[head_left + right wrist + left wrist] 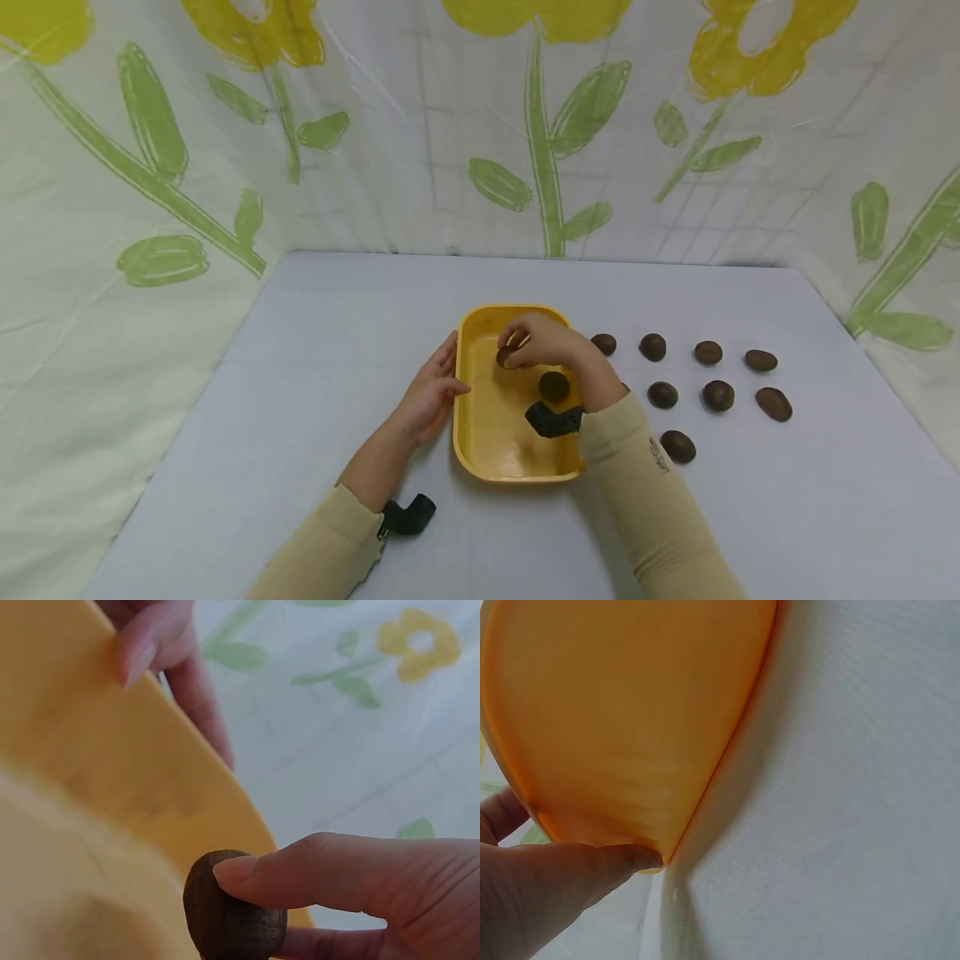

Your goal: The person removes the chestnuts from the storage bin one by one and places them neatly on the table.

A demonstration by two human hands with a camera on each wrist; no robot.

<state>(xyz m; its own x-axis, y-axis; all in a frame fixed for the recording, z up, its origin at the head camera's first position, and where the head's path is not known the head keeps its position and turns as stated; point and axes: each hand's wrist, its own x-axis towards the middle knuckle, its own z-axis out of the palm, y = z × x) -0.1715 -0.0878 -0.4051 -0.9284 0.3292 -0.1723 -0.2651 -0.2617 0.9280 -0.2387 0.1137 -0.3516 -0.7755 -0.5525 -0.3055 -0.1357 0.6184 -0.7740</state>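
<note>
A yellow plastic tray (487,433) with raised walls stands on the table. My left hand (429,396) grips its left wall, thumb over the rim and the other fingers outside, as the right wrist view also shows. Over the tray's inside, toward the far end, my right hand (547,340) pinches a dark brown chestnut (232,915) between thumb and fingers. A second chestnut (554,386) lies in the tray near its right wall, beneath the right wrist. Part of the tray's right side is hidden by the right forearm.
Several more chestnuts (717,396) lie in loose rows on the white table (360,333), right of the tray. One nearer chestnut (678,447) sits by the right sleeve; another is partly hidden behind the wrist. A flower-printed curtain (420,150) hangs behind the table.
</note>
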